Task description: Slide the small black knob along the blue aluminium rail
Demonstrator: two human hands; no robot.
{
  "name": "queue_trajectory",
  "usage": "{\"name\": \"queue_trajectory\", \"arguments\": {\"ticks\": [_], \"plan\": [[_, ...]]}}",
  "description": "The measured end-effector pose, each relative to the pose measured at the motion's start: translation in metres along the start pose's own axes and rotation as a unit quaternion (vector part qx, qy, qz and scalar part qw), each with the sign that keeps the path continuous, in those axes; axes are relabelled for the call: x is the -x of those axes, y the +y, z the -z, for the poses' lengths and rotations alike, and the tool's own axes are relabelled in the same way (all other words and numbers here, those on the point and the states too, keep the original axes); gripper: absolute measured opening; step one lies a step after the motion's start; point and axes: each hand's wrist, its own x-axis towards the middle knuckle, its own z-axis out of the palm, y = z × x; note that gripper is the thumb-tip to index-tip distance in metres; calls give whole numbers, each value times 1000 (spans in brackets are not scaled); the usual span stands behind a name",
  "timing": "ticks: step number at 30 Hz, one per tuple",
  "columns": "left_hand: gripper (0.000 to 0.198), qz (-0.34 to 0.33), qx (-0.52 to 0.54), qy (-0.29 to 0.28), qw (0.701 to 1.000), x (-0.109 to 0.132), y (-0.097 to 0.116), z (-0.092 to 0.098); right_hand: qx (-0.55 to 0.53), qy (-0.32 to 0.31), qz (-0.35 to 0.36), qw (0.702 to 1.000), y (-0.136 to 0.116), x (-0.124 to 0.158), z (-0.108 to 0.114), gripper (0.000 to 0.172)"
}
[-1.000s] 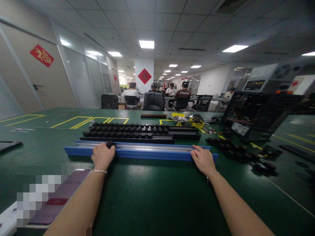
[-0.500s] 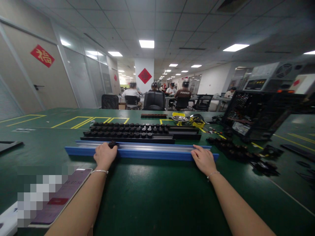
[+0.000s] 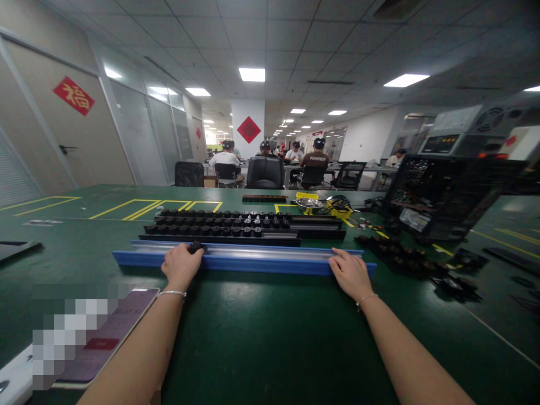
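Observation:
A long blue rail (image 3: 261, 265) with a silvery inner channel lies crosswise on the green table in front of me. Near its left end, my left hand (image 3: 180, 264) is closed round a small black round part (image 3: 195, 247), which sits at the channel; the fingers hide most of it. My right hand (image 3: 349, 274) grips the rail towards its right end, fingers over the near wall and one fingertip at the far edge. Just behind the blue rail are black rails (image 3: 274, 241) carrying rows of black round parts (image 3: 205, 230).
A phone (image 3: 112, 337) lies by my left forearm. To the right are a pile of dark parts (image 3: 392, 256) and an open black computer case (image 3: 447, 194). A metal bowl (image 3: 311, 203) and yellow holders (image 3: 341, 212) stand farther back. Several people sit at distant desks.

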Motion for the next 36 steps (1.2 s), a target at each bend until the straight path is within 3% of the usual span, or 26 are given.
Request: {"name": "queue_trajectory", "arguments": {"ticks": [36], "plan": [[43,-23,-7,8,1000,7,6,-1,5,6,9,1000,0,0,0,42]]}}
